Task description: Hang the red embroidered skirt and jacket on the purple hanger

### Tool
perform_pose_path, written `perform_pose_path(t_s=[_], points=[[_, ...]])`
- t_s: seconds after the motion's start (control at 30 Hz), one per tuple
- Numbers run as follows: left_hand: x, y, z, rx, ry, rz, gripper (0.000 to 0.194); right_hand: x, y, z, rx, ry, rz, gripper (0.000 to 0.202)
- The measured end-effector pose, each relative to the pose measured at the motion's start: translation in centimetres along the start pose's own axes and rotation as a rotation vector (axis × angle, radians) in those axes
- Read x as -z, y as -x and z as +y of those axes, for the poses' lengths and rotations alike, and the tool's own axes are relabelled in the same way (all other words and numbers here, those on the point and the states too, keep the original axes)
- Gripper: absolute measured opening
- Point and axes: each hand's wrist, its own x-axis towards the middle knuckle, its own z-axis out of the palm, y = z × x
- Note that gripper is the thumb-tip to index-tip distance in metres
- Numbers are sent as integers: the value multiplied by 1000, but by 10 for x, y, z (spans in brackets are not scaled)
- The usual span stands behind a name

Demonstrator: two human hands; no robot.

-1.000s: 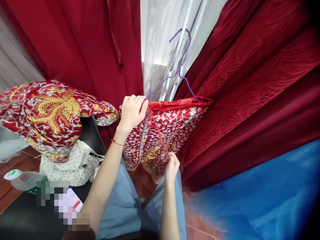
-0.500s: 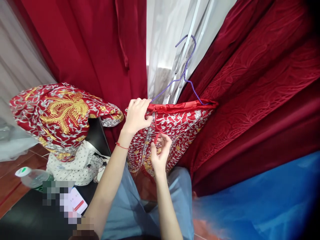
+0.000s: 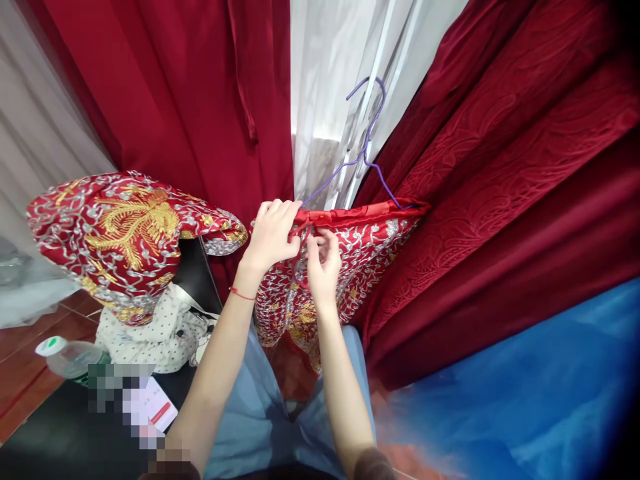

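A red skirt [image 3: 373, 243] with silver and gold embroidery hangs by its satin waistband [image 3: 357, 215] from a purple wire hanger [image 3: 369, 143]. At the waistband's left end, my left hand [image 3: 271, 233] is closed over the fabric, its fingers folded across the top edge. Just right of it, my right hand [image 3: 324, 263] pinches a thin red cord [image 3: 298, 280], which loops between the two hands below the waistband. The fingertips partly hide the cord, so I cannot tell whether it is knotted.
Another embroidered red garment [image 3: 133, 227] lies at left on a black seat [image 3: 60, 417]. Near it are a dotted white cloth bag [image 3: 150, 340], a plastic bottle [image 3: 75, 360] and a phone [image 3: 155, 407]. Red curtains [image 3: 200, 87] and blue fabric [image 3: 505, 393] surround the spot.
My right hand has moved up toward the waistband and closer to my left hand, bringing the red cord with it. My left hand keeps its hold.
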Motion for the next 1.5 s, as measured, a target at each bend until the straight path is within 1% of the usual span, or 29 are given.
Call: perform_pose_path(t_s=[0.07,0.13,0.23,0.27,0.33,0.4,0.47,0.6,0.7,0.77,0.83,0.9,0.97,1.03,1.07,1.13,1.23,1.3,1.4,1.5], points=[[2,0,-1,-11,3,-7,62,-9,-6,-3,-150,-213,-34,29],[3,0,-2,-19,7,-2,61,-17,-12,-6,-236,-346,-1,30],[3,-1,-5,-36,25,25,53,-22,-25,-10,-305,-381,89,40],[2,-1,-6,-34,35,38,50,-22,-30,-11,-326,-365,86,43],[0,-2,-6,-14,58,66,46,-20,-37,-11,-352,-312,38,47],[-3,-4,-5,15,73,90,48,-18,-39,-9,-337,-260,3,47],[-6,-5,-2,43,70,110,48,-18,-36,-6,-287,-249,29,44],[-11,-7,7,106,50,140,43,-25,-24,1,-184,-317,172,39],[-13,-8,9,137,57,136,38,-29,-19,5,-170,-390,283,28],[-14,-8,8,145,62,124,35,-25,-19,6,-193,-451,320,24],[-13,-8,5,141,68,111,34,-16,-20,6,-199,-488,334,22],[-12,-8,2,128,80,99,33,-6,-21,4,-209,-487,300,21],[-11,-8,0,113,89,88,34,0,-22,2,-283,-459,188,22],[-12,-8,0,108,89,89,35,1,-23,0,-389,-436,54,27],[-12,-9,0,111,87,92,35,0,-24,0,-419,-433,9,29],[-14,-9,0,121,84,99,35,-4,-28,0,-409,-445,-7,31],[-15,-10,1,131,92,100,34,-9,-31,1,-346,-497,42,33],[-14,-10,2,139,103,101,36,-10,-32,0,-379,-543,41,33],[-13,-10,3,147,112,99,38,-8,-29,-1,-500,-650,-71,36],[-12,-10,5,157,106,86,36,-5,-24,-1,-566,-787,-183,44]])
